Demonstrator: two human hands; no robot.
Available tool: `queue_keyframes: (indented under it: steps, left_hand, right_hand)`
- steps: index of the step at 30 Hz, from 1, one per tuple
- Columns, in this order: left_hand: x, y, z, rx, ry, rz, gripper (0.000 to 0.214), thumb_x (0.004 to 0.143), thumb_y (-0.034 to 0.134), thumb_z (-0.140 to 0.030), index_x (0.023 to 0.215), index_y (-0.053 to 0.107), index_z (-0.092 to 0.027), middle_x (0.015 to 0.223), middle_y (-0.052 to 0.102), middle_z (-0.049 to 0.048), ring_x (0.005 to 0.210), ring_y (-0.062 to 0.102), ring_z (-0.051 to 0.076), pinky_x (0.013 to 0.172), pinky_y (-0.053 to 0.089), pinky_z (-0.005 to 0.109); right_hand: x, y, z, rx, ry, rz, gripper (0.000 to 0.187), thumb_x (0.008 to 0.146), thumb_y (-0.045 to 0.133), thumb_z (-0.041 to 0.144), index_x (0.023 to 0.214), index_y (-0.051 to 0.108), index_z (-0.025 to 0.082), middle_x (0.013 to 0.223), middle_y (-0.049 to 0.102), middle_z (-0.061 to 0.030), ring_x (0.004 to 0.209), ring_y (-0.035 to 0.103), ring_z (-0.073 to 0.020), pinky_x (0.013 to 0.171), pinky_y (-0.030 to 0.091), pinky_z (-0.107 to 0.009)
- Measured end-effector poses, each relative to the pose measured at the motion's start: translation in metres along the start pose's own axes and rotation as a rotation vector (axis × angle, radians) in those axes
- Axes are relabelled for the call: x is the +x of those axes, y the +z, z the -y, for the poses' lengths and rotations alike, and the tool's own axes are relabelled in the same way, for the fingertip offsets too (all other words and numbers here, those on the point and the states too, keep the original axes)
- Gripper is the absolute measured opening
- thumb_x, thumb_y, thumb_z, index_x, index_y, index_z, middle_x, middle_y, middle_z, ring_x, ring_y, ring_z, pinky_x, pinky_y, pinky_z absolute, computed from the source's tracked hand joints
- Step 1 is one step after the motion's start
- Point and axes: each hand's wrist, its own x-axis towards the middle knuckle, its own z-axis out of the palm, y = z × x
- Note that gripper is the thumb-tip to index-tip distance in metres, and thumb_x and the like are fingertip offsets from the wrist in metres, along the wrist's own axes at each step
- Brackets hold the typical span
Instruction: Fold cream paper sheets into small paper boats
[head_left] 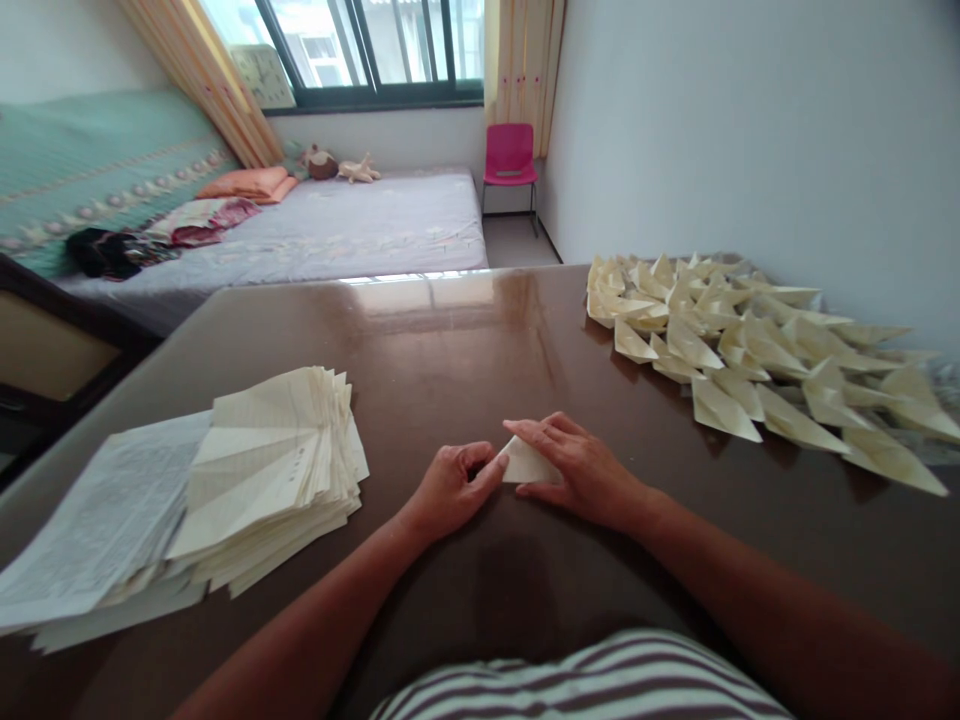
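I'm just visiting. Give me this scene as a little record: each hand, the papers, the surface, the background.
Left hand: holds folded paper at its left tip
Right hand: holds its right side, thumb nearest the wearer
Left pile: loose sheets
Right pile: pointed folded pieces
Surface: shiny brown table
Background: bed, pink chair, window

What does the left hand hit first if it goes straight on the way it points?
The folded cream paper, which the left hand already appears to touch at its near corner. Just beyond that is the right hand, though exact depth is unclear.
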Motion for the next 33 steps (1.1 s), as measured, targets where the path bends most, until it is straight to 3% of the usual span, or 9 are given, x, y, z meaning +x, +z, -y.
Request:
queue_keyframes:
  steps: [6, 10, 15, 20, 25, 28, 33]
  left_hand:
    - [-0.003, 0.005, -0.001, -0.154, -0.035, 0.040, 0.031, 0.078, 0.067, -0.043, 0.091, 0.057, -0.016, 0.068, 0.058, -0.0040, 0.056, 0.046, 0.008, 0.053, 0.036, 0.018]
    - [-0.002, 0.006, 0.001, -0.139, -0.014, 0.010, 0.033, 0.080, 0.066, -0.042, 0.097, 0.057, -0.016, 0.073, 0.059, -0.0025, 0.058, 0.048, 0.008, 0.054, 0.038, 0.018]
    - [-0.004, 0.008, -0.002, -0.093, 0.025, -0.024, 0.027, 0.085, 0.058, -0.037, 0.102, 0.057, -0.017, 0.078, 0.061, -0.0002, 0.060, 0.051, 0.009, 0.053, 0.039, 0.018]
    - [-0.009, 0.021, -0.007, 0.120, 0.025, -0.097, 0.037, 0.085, 0.053, -0.027, 0.121, 0.045, -0.023, 0.075, 0.060, -0.0032, 0.053, 0.052, 0.010, 0.053, 0.038, 0.022]
    - [-0.008, 0.031, -0.009, 0.315, 0.020, -0.108, 0.030, 0.088, 0.047, -0.027, 0.118, 0.042, -0.022, 0.072, 0.060, -0.0024, 0.057, 0.057, 0.015, 0.057, 0.037, 0.025]
    - [-0.007, 0.031, -0.009, 0.345, 0.066, -0.097, 0.030, 0.087, 0.046, -0.022, 0.116, 0.041, -0.022, 0.072, 0.058, -0.0026, 0.057, 0.057, 0.015, 0.059, 0.037, 0.026]
    - [-0.008, 0.032, -0.005, 0.311, 0.067, -0.160, 0.031, 0.082, 0.050, -0.020, 0.112, 0.042, -0.023, 0.072, 0.054, -0.0043, 0.058, 0.052, 0.013, 0.058, 0.035, 0.024]
  right_hand:
    - [0.000, 0.006, 0.001, 0.211, 0.086, -0.055, 0.073, 0.071, 0.076, 0.046, 0.134, 0.049, 0.023, 0.125, 0.056, -0.0117, 0.112, 0.053, -0.0253, 0.092, 0.049, -0.039]
    - [0.002, 0.005, 0.005, 0.322, 0.113, -0.022, 0.070, 0.068, 0.078, 0.045, 0.129, 0.053, 0.022, 0.121, 0.056, -0.0108, 0.104, 0.056, -0.0227, 0.088, 0.050, -0.035]
    - [0.004, -0.001, 0.011, 0.403, 0.148, 0.021, 0.054, 0.077, 0.071, 0.037, 0.126, 0.055, 0.023, 0.116, 0.058, -0.0086, 0.089, 0.058, -0.0180, 0.077, 0.051, -0.030]
    - [0.003, 0.006, 0.013, 0.319, 0.123, -0.010, 0.045, 0.083, 0.058, 0.022, 0.127, 0.051, 0.022, 0.115, 0.058, -0.0093, 0.090, 0.058, -0.0185, 0.083, 0.050, -0.033]
    - [0.002, 0.018, 0.014, 0.186, 0.096, -0.092, 0.054, 0.079, 0.054, 0.013, 0.132, 0.044, 0.019, 0.124, 0.055, -0.0114, 0.114, 0.052, -0.0241, 0.100, 0.043, -0.039]
    - [0.002, 0.020, 0.016, 0.137, 0.145, -0.101, 0.054, 0.080, 0.053, 0.016, 0.133, 0.043, 0.020, 0.126, 0.052, -0.0122, 0.110, 0.055, -0.0252, 0.095, 0.047, -0.039]
    - [0.003, 0.020, 0.020, 0.141, 0.146, -0.093, 0.037, 0.086, 0.048, 0.016, 0.122, 0.053, 0.021, 0.116, 0.052, -0.0106, 0.101, 0.057, -0.0225, 0.090, 0.049, -0.035]
